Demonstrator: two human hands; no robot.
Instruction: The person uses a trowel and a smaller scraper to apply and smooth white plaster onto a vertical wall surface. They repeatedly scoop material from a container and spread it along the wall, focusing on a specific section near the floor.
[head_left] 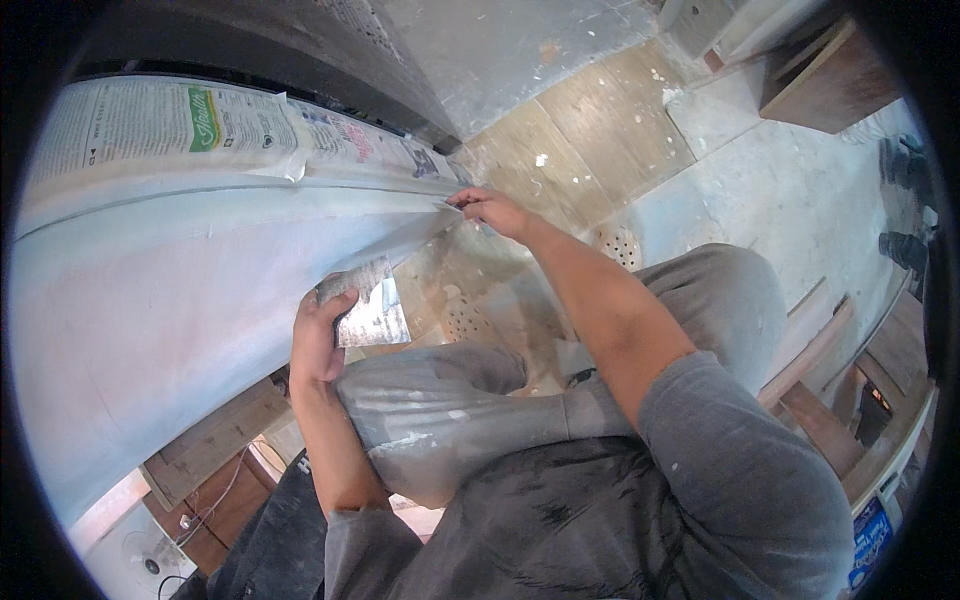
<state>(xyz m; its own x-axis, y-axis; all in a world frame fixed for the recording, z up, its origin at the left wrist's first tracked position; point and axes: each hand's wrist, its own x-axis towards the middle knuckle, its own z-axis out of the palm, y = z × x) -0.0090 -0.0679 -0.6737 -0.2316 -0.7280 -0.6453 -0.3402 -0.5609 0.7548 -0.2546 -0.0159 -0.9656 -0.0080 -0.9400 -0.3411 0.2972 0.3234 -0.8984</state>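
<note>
In my left hand [318,335] is a shiny, smeared metal plate [378,312], like a flat putty board, with the thumb pressed over its near edge. It is beside the lower edge of a long, pale, whitish-coated panel [190,290]. My right hand [492,213] reaches to the far end of that panel, with its fingers pinched together at the edge. A small, thin item shows at the fingertips; most of it is covered, so its kind is unclear. Printed newspaper [240,125] is taped along the panel's upper side.
My bent knees in dusty grey trousers [450,410] flank the work. Wood-look floor tiles [600,110] carry white specks. A brown wooden box [830,75] stands at the far right, loose boards [820,430] lie at the right. More wood [215,440] is under the panel.
</note>
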